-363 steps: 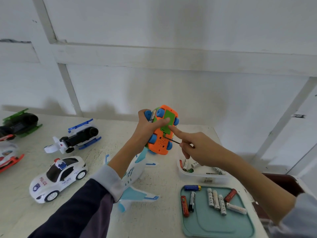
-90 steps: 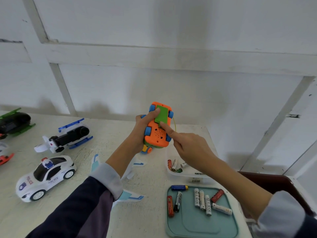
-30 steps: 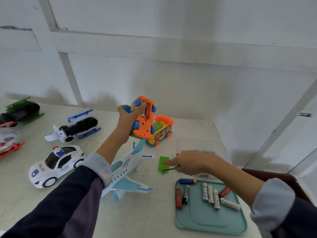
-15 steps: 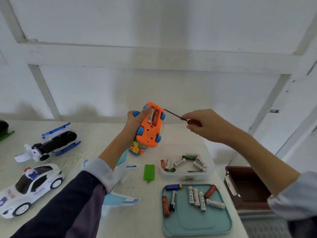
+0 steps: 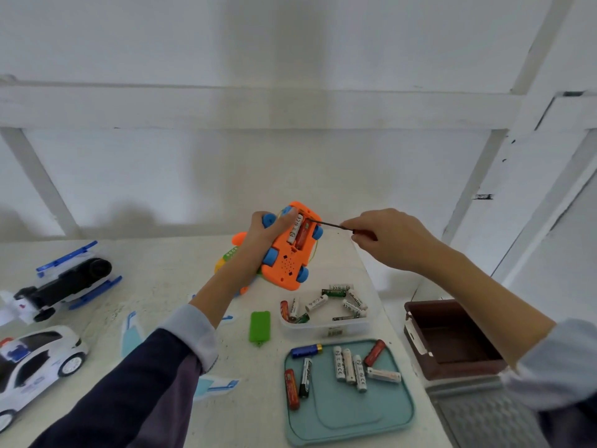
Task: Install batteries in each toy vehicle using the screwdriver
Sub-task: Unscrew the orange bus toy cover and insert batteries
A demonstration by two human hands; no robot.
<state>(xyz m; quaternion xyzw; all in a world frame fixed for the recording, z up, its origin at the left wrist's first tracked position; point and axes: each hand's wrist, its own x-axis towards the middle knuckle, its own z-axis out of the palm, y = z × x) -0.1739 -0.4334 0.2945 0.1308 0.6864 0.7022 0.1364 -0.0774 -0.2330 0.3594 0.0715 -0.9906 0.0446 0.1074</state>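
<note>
two batteries [image 5: 298,232] sit in the open bay of the orange toy car [image 5: 289,253], which our left hand [image 5: 258,240] grips belly-up above the table [image 5: 161,286]. our right hand [image 5: 387,240] pinches the screwdriver [image 5: 336,225], tip at the bay's edge. we judge this car is mid-job: its green cover [image 5: 259,326] lies off on the table, not yet refitted. loose batteries wait in the clear tub [image 5: 323,328] and on the teal tray [image 5: 355,425]; the police car [image 5: 35,360] and others look untouched. battery labels are too small to read.
</note>
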